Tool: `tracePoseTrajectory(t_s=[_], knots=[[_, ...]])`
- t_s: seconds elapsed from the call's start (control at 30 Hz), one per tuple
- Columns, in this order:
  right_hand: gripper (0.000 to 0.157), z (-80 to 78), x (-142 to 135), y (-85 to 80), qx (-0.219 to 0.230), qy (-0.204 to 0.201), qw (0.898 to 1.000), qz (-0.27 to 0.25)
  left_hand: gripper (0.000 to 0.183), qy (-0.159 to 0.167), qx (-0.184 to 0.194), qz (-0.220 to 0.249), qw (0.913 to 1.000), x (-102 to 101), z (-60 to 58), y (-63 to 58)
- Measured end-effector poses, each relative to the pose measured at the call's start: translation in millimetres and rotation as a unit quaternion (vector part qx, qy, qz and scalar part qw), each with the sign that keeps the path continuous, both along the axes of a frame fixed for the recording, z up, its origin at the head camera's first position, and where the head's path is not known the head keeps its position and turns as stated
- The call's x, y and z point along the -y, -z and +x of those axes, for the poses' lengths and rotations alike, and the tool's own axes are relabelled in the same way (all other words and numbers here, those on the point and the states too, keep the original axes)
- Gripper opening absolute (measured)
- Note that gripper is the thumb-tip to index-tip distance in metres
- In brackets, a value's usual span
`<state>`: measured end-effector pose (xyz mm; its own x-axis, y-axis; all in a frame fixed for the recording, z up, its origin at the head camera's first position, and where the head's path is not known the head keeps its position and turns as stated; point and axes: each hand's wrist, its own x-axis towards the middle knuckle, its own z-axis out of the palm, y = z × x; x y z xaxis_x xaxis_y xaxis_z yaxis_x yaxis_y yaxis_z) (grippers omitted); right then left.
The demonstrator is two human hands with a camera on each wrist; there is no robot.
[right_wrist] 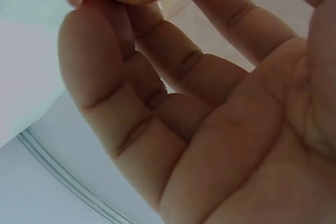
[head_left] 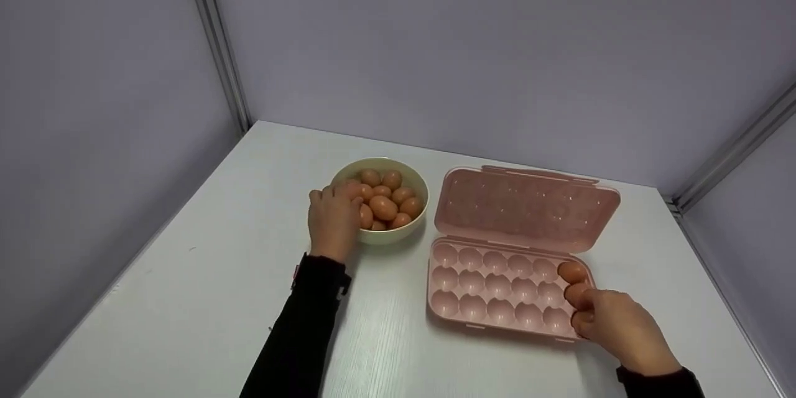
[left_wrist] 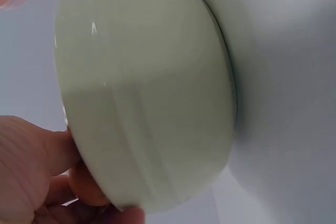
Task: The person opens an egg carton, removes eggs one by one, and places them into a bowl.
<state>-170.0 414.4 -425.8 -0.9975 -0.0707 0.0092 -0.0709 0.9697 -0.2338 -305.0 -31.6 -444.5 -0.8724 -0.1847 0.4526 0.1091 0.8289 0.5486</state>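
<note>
A cream bowl (head_left: 388, 237) holds several brown eggs (head_left: 383, 208). Over its left rim reaches my left hand (head_left: 334, 221), with thumb and fingers about an egg (left_wrist: 86, 187) just inside the rim; the fingertips are partly hidden. To the right lies a pink egg carton (head_left: 457, 319), its lid (head_left: 522, 214) raised at the back. Brown eggs sit in the rear (head_left: 571, 272) and middle hollows of its rightmost column. At the front hollow of that column, my right hand (head_left: 625, 326) pinches another egg (head_left: 579, 321), mostly covered by the fingers.
The other carton hollows (head_left: 497, 286) hold nothing. Bowl and carton stand close together on a white table (head_left: 217, 273). Grey panels (head_left: 435, 62) rise behind the table and at both sides, with metal posts (head_left: 217, 43) at the corners.
</note>
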Motion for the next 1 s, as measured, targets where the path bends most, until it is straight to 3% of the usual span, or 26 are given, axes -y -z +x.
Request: tracePoseTrajectory(t_s=[0.13,0.37,0.63,0.8,0.9,1.0], knots=[[0.011,0.4,-2,0.3,0.017,0.005,1.000,-0.004,0.043,-0.021,0.015,-0.016,0.9995,3,-2.9,6.3],[0.013,-0.6,-5,-0.4,0.033,0.009,0.999,-0.001,0.047,0.009,0.054,0.025,0.9982,1,-5.0,10.8],[0.016,-1.9,-5,1.6,0.051,0.019,0.998,-0.012,0.044,0.006,0.061,-0.030,0.9977,1,0.1,9.8],[0.014,-1.2,-7,0.9,0.051,0.020,0.998,-0.017,0.034,-0.002,0.015,-0.077,0.9969,-6,11.5,-6.2],[0.015,0.2,-9,-0.1,0.049,0.021,0.998,-0.013,0.028,0.001,-0.047,-0.086,0.9952,-16,24.5,-25.3],[0.022,2.3,-12,-2.8,0.040,0.019,0.999,-0.005,0.026,0.032,-0.134,-0.066,0.9882,-29,43.8,-47.9]])
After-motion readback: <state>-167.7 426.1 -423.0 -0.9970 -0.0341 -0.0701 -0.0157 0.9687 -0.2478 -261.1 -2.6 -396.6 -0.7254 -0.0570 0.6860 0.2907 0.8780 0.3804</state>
